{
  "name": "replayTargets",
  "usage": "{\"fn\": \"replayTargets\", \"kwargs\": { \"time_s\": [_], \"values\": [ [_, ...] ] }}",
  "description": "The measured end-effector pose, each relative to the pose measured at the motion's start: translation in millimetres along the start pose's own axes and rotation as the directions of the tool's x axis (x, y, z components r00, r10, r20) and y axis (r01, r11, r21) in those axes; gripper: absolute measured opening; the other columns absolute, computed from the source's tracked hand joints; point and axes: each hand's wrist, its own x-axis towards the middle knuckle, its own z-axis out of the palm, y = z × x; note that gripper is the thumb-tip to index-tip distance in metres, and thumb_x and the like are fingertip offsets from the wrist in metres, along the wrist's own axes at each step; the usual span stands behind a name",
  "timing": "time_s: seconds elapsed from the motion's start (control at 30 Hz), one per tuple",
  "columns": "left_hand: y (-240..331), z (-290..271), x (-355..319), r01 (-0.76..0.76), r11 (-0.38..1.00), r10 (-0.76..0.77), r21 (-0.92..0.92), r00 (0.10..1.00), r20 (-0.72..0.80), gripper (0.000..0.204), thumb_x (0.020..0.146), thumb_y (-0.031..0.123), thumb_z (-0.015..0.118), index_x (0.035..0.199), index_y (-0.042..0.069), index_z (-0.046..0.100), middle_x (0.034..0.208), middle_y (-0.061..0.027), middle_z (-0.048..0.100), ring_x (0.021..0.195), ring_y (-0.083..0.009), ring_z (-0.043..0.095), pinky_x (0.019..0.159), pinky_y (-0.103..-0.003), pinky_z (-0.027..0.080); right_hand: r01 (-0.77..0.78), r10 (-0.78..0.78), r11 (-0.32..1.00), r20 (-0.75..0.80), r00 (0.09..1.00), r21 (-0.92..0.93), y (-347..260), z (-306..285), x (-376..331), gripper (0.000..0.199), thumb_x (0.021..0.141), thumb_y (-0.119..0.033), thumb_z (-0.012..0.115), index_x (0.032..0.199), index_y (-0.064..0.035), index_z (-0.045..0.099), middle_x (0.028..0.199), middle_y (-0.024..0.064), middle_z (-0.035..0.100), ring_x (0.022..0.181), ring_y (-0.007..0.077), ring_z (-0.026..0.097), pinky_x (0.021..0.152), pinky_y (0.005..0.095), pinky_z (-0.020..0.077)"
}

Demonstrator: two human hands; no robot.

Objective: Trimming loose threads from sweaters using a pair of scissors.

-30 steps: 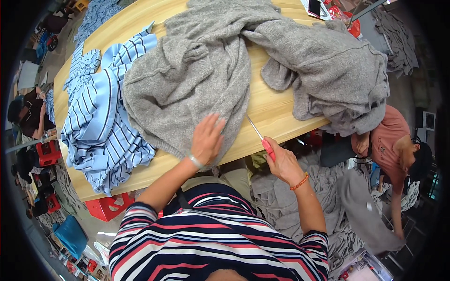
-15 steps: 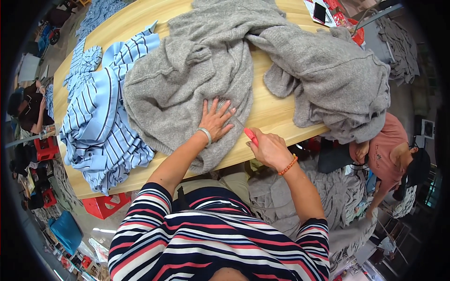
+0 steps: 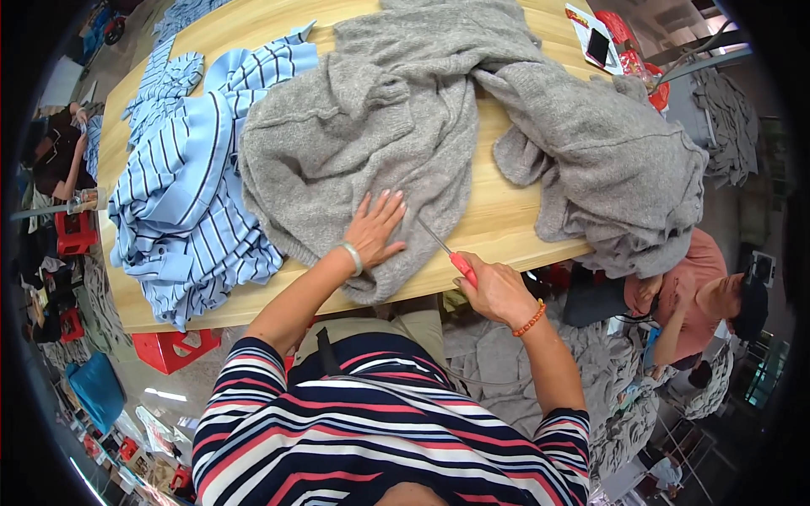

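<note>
My left hand [image 3: 375,230] lies flat with fingers spread on a grey knitted garment [image 3: 380,135] spread over the wooden table [image 3: 506,211]. My right hand [image 3: 496,289] grips a tool with a red handle [image 3: 462,267]; its thin metal tip points up-left and touches the grey knit just right of my left hand. A second grey knitted piece [image 3: 599,160] is bunched at the table's right side and hangs over the edge.
A pile of blue-and-white striped garments [image 3: 186,194] covers the table's left part. A phone and red packets [image 3: 607,42] lie at the far right corner. A seated person in a pink shirt [image 3: 692,295] is at the right, with grey knitwear heaped on the floor [image 3: 523,371]. Red stools [image 3: 173,347] stand below.
My left hand slid slightly up on the grey knit. My right hand brought the red-handled tool in from the table's edge so its tip meets the fabric.
</note>
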Motion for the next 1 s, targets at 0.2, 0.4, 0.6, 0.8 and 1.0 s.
{"fn": "replayTargets", "kwargs": {
  "time_s": [0.2,0.4,0.6,0.8,1.0],
  "values": [
    [1,7,-19,-0.002,1.000,0.003,0.009,0.998,-0.069,0.063,0.085,0.048,0.057,0.137,0.014,0.044,0.152,-0.0120,0.024,0.142,-0.0342,0.017,0.113,-0.055,0.010,0.105,-0.104,0.994,0.025,0.994,-0.036,-18,17,4,0.036,0.088,-0.026,0.055,0.118,-0.0075,0.050,0.083,0.0246,0.065,0.081,0.0421,0.063,0.074,0.0493,0.0493],
    [-1,6,-41,0.001,1.000,-0.001,0.001,0.994,-0.106,0.061,0.085,0.047,0.058,0.136,0.017,0.046,0.151,-0.0126,0.026,0.142,-0.0339,0.017,0.112,-0.056,0.010,0.061,-0.063,0.998,-0.054,0.997,-0.031,-26,6,8,0.035,0.088,-0.026,0.055,0.116,-0.0064,0.051,0.082,0.0238,0.065,0.080,0.0425,0.063,0.073,0.0498,0.0488],
    [-4,7,-65,0.166,0.980,-0.185,-0.105,0.963,-0.198,0.065,0.085,0.032,0.062,0.137,0.001,0.039,0.151,-0.0155,0.025,0.140,-0.0323,0.024,0.113,-0.049,0.016,0.172,-0.169,0.984,0.047,0.984,-0.054,-32,31,3,0.044,0.088,-0.030,0.057,0.125,-0.0099,0.049,0.081,0.0237,0.065,0.077,0.0419,0.063,0.071,0.0500,0.0486],
    [-6,16,-95,0.275,0.918,-0.338,-0.287,0.919,-0.201,0.069,0.085,0.019,0.057,0.144,0.002,0.027,0.151,-0.0168,0.024,0.141,-0.0333,0.022,0.112,-0.050,0.018,0.315,-0.306,0.948,0.157,0.939,-0.040,-46,54,-4,0.044,0.088,-0.031,0.057,0.124,-0.0078,0.049,0.079,0.0226,0.065,0.074,0.0405,0.064,0.067,0.0487,0.0498],
    [-1,17,-112,0.328,0.930,-0.356,-0.166,0.916,-0.184,0.071,0.084,0.023,0.061,0.144,0.002,0.028,0.153,-0.0152,0.023,0.142,-0.0339,0.019,0.111,-0.054,0.018,0.287,-0.285,0.948,0.034,0.958,-0.136,-61,41,10,0.034,0.088,-0.026,0.055,0.114,-0.0040,0.050,0.070,0.0209,0.064,0.068,0.0371,0.065,0.062,0.0471,0.0508]
  ]
}}
